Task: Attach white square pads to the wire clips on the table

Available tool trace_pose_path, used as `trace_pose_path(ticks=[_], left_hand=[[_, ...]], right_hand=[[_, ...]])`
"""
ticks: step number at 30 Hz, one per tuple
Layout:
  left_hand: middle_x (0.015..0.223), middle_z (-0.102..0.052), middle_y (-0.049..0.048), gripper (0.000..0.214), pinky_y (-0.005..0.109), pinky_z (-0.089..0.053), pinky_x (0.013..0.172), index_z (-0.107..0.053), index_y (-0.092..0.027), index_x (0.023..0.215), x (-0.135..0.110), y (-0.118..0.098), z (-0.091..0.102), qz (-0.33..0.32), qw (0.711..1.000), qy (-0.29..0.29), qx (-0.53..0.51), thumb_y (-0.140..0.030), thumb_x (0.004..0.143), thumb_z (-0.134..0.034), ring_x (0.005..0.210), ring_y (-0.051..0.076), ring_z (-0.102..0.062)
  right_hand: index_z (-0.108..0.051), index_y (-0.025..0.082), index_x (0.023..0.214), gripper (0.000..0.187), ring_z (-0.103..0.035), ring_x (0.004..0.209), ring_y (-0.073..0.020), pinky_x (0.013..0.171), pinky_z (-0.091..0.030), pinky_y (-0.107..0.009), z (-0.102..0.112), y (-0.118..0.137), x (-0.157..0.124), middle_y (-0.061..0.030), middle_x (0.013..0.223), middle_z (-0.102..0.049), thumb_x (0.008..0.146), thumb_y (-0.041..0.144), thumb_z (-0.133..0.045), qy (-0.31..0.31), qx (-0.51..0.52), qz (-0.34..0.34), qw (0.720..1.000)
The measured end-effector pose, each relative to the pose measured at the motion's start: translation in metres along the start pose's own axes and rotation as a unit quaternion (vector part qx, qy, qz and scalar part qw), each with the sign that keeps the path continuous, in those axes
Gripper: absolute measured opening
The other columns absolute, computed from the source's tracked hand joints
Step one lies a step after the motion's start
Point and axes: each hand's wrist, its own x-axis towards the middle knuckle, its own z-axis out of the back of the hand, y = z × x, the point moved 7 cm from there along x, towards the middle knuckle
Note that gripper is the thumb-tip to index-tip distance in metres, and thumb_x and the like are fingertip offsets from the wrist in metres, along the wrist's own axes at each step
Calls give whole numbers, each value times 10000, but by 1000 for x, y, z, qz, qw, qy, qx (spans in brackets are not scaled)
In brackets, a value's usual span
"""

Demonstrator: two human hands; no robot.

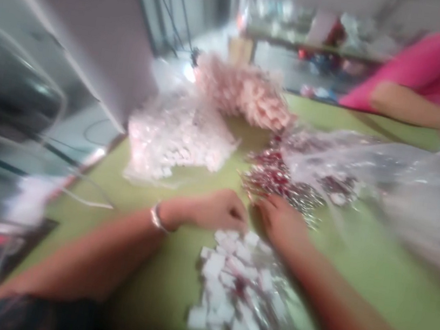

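Note:
The whole picture is smeared by motion. My left hand (219,210) rests on the green table (372,274) with its fingers curled in, a bracelet on the wrist. My right hand (280,220) lies close beside it, fingers bent toward the left hand. Both hands meet just above a heap of small white packets (228,281) and just below a pile of shiny red and silver pieces (275,178). What the fingers hold, if anything, is too blurred to make out.
A clear bag of pale pink pieces (174,142) and a pink heap (246,92) lie at the back. Crumpled clear plastic (386,177) spreads on the right. Another person in a pink top (429,74) leans an arm on the table's far right.

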Motion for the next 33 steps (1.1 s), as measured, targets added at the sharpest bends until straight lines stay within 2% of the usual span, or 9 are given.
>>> trace_pose_path(ticks=[2,4,5,11,18,22,25,28,33], left_hand=[[580,-616,14,187,272,-372,555,-689,-181,611,2,4,32,3,985,-102,137,-290,754,-638,541,139,-500],[743,-666,61,178,299,-411,662,-712,-177,789,-2,8,71,9,928,-275,252,-306,814,-592,676,184,-558],[832,-674,86,203,321,-425,728,-708,-175,905,-3,11,82,14,900,-314,302,-316,832,-581,762,214,-578],[964,-615,131,186,389,-433,836,-698,-196,929,11,38,84,22,852,-271,448,-304,852,-568,998,300,-532],[886,-595,49,135,333,-414,893,-724,-195,844,3,36,98,-36,886,-353,300,-303,807,-652,935,223,-540],[900,-615,17,179,303,-457,826,-693,-158,870,-11,20,103,-24,876,-429,222,-319,799,-665,823,156,-560],[807,-669,26,224,294,-475,675,-685,-164,897,-8,20,87,7,909,-396,132,-365,801,-670,682,139,-586],[739,-684,48,294,278,-451,595,-682,-158,863,5,32,49,41,962,-264,-48,-431,760,-719,612,130,-577],[717,-641,40,341,249,-404,595,-707,-129,904,12,38,-5,86,971,-116,-190,-424,738,-749,618,102,-529]], right_hand=[[-691,207,1010,251,-568,897,-205,662,-356,-295,0,-1,0,-89,1045,-638,950,196,-447,-7,-14,3,1000],[-692,199,990,251,-567,900,-207,667,-358,-297,2,-5,-1,-93,1038,-637,944,188,-445,-22,-21,-9,1000],[-691,195,983,252,-566,899,-209,666,-357,-298,4,-7,-1,-94,1022,-637,948,206,-442,-32,-22,-17,999],[-693,186,892,267,-563,836,-192,684,-362,-295,32,-31,-3,-76,945,-644,955,254,-443,-54,4,-33,998],[-668,173,811,121,-546,766,-174,690,-362,-285,37,-54,-4,-54,848,-630,874,191,-567,101,37,-5,994],[-663,154,898,80,-567,845,-209,700,-372,-301,32,-51,-5,-95,946,-635,864,208,-615,120,-31,-23,992],[-668,131,965,144,-584,884,-238,706,-388,-321,23,-43,-5,-136,1009,-643,901,168,-544,120,-55,-33,991],[-663,128,992,235,-593,862,-247,668,-379,-330,15,-36,-5,-149,1009,-641,920,108,-440,97,-71,-39,992],[-641,140,953,193,-593,853,-233,661,-364,-320,18,-34,-6,-144,1006,-630,919,131,-451,67,-51,-50,995]])
